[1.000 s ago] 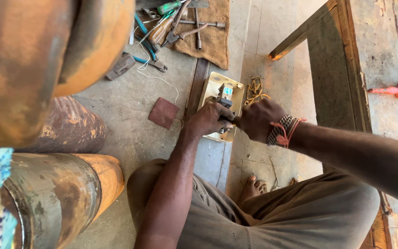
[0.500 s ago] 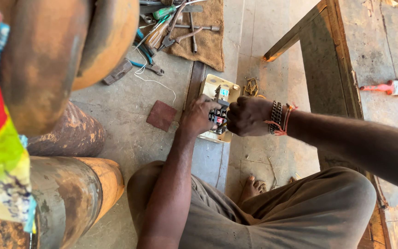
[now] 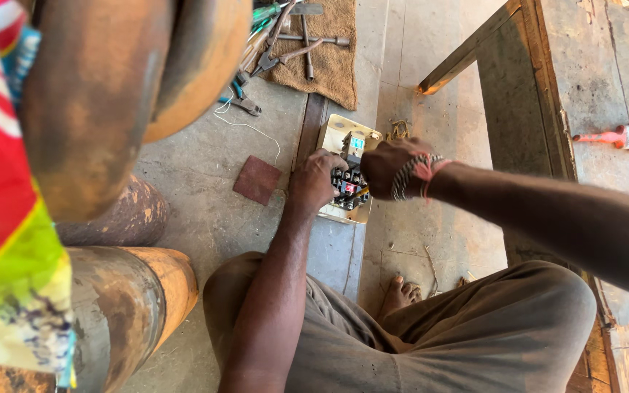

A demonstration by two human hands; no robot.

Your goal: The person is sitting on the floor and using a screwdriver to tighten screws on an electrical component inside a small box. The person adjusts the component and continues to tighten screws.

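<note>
Switchgear (image 3: 349,182) — a black block of terminals with a small blue-green window at its far end — sits in a shallow cream box (image 3: 333,135) on the concrete floor (image 3: 205,175), straight ahead of the seated person's knees. Both hands are on it, close together. The left hand (image 3: 314,182) grips the block's left side, fingers curled over the terminals. The right hand (image 3: 391,166) comes in from the right, closed over the block's upper right edge; a banded bracelet with red thread (image 3: 416,175) circles its wrist. A thin yellow-tipped piece pokes out under that hand, but whether the hand holds it I cannot tell.

Just left of the box lies a dark red square pad (image 3: 256,180), and a white wire (image 3: 252,129) trails across the floor beyond it. Farther off, a brown sackcloth (image 3: 333,65) carries pliers (image 3: 285,57) and other hand tools, with blue-handled cutters (image 3: 238,98) on the bare floor beside it. Rusty orange cylinders (image 3: 111,102) crowd the left of the view, one wearing a red and yellow label. On the right stands a wooden frame (image 3: 533,87), and beyond it a red-handled brush (image 3: 616,136) — well apart from the hands. A bare foot (image 3: 400,295) shows between the person's grey-trousered legs.
</note>
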